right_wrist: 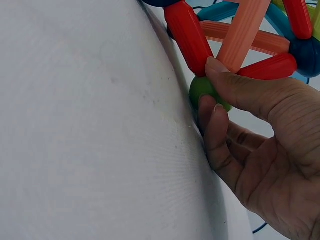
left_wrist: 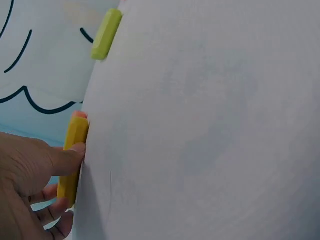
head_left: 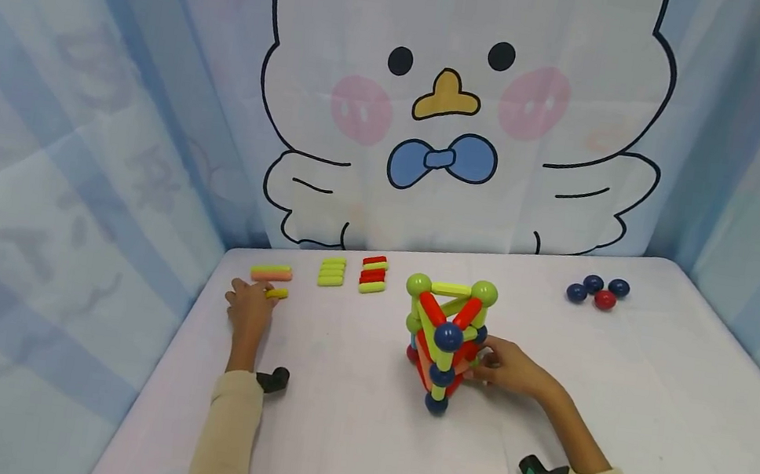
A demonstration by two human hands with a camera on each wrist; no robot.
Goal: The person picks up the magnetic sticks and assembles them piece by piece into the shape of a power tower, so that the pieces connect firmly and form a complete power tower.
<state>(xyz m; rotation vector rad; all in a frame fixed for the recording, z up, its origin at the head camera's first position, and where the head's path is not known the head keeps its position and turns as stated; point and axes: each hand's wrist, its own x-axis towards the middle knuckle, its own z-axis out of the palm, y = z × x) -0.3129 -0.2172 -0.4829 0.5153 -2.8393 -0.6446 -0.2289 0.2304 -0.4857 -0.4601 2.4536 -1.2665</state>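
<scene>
At the table's left side my left hand (head_left: 250,310) pinches a yellow toy rod (left_wrist: 75,137) between thumb and fingers. A built structure of rods and balls (head_left: 447,337) stands right of the table's middle, with yellow-green, red, salmon and blue parts. My right hand (head_left: 513,366) is at its lower right side. In the right wrist view, its thumb and fingertips grip a green ball (right_wrist: 201,89) at a bottom corner, where red rods (right_wrist: 189,37) and a salmon rod (right_wrist: 245,32) meet. The structure's far side is partly hidden.
Behind my left hand lie a yellow-green and a salmon rod (head_left: 272,274). Rows of yellow-green rods (head_left: 331,272) and of red and yellow-green rods (head_left: 373,276) lie to their right. Several loose balls (head_left: 593,284), dark blue and red, sit at the back right. A curtain hangs behind.
</scene>
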